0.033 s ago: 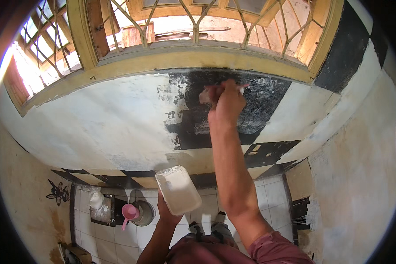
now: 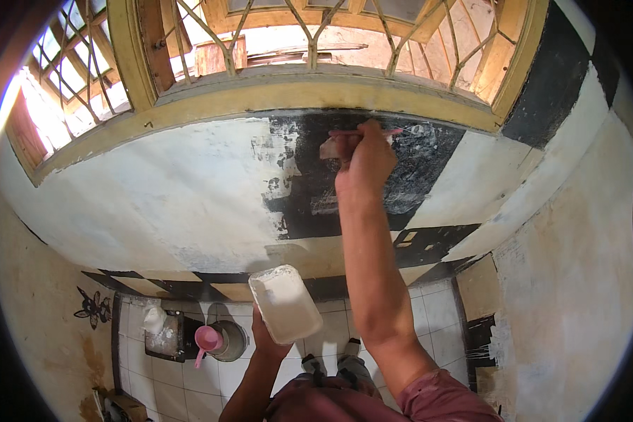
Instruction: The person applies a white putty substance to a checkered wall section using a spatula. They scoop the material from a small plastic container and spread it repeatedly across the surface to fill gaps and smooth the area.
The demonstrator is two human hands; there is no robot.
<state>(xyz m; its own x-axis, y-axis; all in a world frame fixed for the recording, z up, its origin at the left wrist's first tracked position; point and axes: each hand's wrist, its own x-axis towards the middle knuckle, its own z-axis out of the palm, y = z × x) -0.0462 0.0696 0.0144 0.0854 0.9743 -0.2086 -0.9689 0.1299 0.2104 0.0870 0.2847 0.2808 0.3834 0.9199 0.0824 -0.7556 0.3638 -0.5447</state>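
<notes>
My left hand (image 2: 269, 339) grips a white rectangular tub (image 2: 286, 309) by its left and lower side, well below the window. A pale paste or coating lies inside the tub, with crusty residue along its far rim. My right hand (image 2: 366, 155) is closed on a flat scraper with a pink edge (image 2: 395, 131), against a black painted patch (image 2: 429, 158) under the sill. Fingers hide most of the scraper. Thin whitish smears mark the black patch, and ragged white coating (image 2: 278, 169) borders its left side.
Overhead runs a yellow window frame (image 2: 316, 98) with metal bars. On the tiled floor at lower left stand a grey bucket (image 2: 235, 341) with a pink dipper (image 2: 207, 339) and a dark box (image 2: 169, 334) with a white bag. A wall closes off the right.
My right hand has shifted slightly to the right along the black patch, and the scraper's pink edge shows more plainly. My left hand and the tub stay in place.
</notes>
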